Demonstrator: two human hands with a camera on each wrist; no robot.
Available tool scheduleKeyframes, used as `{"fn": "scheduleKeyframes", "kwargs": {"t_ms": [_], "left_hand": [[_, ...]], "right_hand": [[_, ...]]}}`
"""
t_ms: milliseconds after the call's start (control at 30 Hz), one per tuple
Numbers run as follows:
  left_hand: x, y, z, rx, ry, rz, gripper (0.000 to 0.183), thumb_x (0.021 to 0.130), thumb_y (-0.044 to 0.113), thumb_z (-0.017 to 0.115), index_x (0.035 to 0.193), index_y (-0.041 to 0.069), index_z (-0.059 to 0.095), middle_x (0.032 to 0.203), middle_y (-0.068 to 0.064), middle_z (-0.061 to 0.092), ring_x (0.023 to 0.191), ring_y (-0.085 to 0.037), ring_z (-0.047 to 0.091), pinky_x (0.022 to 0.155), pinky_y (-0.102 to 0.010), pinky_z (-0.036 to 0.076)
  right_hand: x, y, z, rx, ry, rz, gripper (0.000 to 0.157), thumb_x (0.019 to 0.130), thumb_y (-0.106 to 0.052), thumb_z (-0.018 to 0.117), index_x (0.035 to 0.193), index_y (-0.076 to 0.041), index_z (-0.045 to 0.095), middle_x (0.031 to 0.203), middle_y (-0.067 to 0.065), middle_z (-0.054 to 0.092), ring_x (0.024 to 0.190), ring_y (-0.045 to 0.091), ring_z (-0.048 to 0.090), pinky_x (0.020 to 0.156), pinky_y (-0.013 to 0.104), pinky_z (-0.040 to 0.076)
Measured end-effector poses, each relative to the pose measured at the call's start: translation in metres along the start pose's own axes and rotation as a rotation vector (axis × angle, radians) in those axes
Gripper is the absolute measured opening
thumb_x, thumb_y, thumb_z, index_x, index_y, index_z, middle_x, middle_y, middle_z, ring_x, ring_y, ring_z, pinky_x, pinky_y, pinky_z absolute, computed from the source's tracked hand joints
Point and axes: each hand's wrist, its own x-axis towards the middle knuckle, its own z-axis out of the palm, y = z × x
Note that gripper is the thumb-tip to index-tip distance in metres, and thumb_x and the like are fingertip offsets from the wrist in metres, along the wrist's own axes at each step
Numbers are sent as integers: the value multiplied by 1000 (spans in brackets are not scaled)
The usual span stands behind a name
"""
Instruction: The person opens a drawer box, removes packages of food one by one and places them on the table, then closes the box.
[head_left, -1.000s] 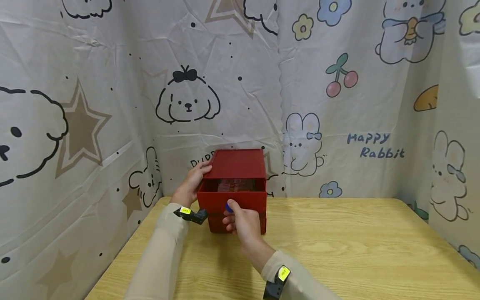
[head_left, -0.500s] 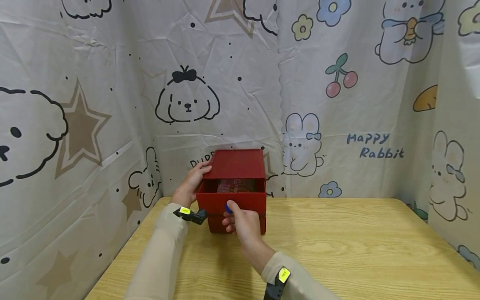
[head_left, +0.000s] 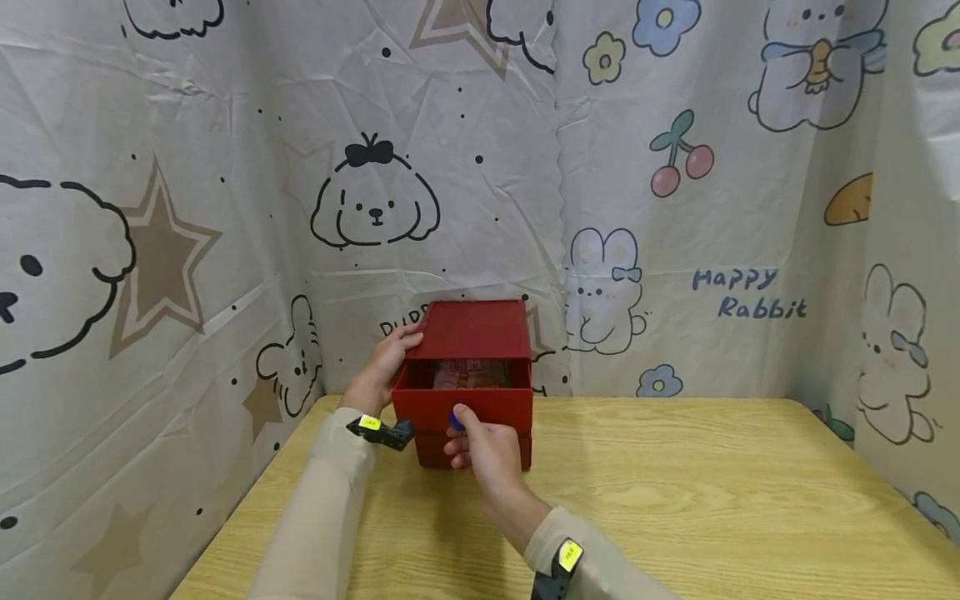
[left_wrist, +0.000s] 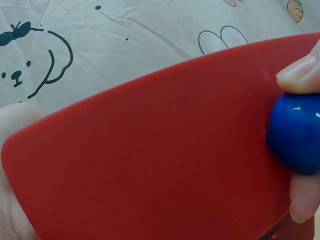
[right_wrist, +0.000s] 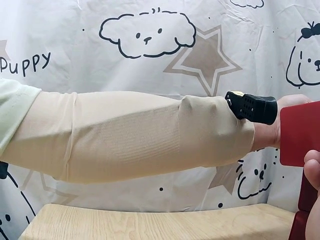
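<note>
Red plastic, by the look of it, makes up the box (head_left: 474, 331) near the back of the wood-grained counter (head_left: 675, 492), close to the patterned cloth (head_left: 480, 250) that hangs behind; its upper drawer (head_left: 420, 410) stands part-way out toward the person, and through the gap above the front a clear-looking packet (head_left: 471, 375) with reddish markings lies inside, too small to make out; on the drawer's front sits a round, glossy blue knob (left_wrist: 296, 134); the right hand (head_left: 491, 454) pinches this knob, thumb over the top and a finger beneath, as the left wrist view shows up close; the left hand (head_left: 381, 367) rests against the box's left side, fingers laid along the upper edge and not gripping the drawer front; the lower part of the box sits below, partly hidden by the right hand; both arms wear pale beige sleeves (head_left: 318, 500), each with a small black device (head_left: 382, 431) with a yellow label at the wrist.
</note>
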Motion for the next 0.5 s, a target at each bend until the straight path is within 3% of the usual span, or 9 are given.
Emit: {"fn": "scheduleKeyframes", "kwargs": {"t_ms": [500], "left_hand": [[-1, 1, 1, 4, 8, -10, 52, 111, 28, 46, 161, 18, 35, 153, -18, 45, 133, -38, 47, 108, -58, 41]], "right_hand": [[-4, -3, -1, -19, 1, 2, 51, 98, -51, 67, 84, -3, 76, 68, 5, 69, 54, 12, 60, 55, 26, 40]]}}
